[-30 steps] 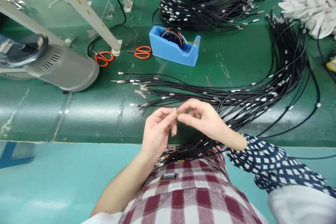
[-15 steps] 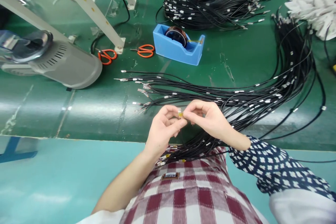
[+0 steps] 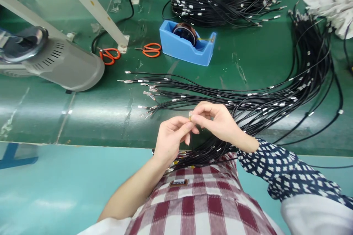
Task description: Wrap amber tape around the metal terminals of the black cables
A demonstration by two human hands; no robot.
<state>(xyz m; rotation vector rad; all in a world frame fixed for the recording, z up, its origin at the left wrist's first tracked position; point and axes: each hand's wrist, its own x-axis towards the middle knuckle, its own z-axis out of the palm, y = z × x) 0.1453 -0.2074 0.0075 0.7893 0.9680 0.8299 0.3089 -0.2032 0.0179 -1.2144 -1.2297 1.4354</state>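
Just above the table's front edge, my left hand (image 3: 171, 137) pinches a cable end (image 3: 190, 115) that has a pale tip and a bit of yellow tape on it. My right hand (image 3: 217, 123) meets it from the other side, thumb and forefinger closed on the taped part. The fingers cover most of the piece. Below my hands, a bunch of black cables (image 3: 205, 156) hangs over the edge onto a checked apron, some ends with yellow tape. Behind them, more black cables (image 3: 193, 97) with white tags and bare-looking ends lie along the table.
A blue tape dispenser (image 3: 187, 52) holds a brown roll. Orange-handled scissors (image 3: 151, 50) and a second orange pair (image 3: 109, 56) lie left of it. A grey machine (image 3: 68, 64), white posts (image 3: 96, 7), a big cable coil (image 3: 220, 0) and white gloves (image 3: 331, 5) surround the green table (image 3: 96, 125).
My right hand's fingertips have moved slightly left, over the yellow tape on the cable end, covering more of it. My left fingers have shifted a little. The camera view has shifted slightly.
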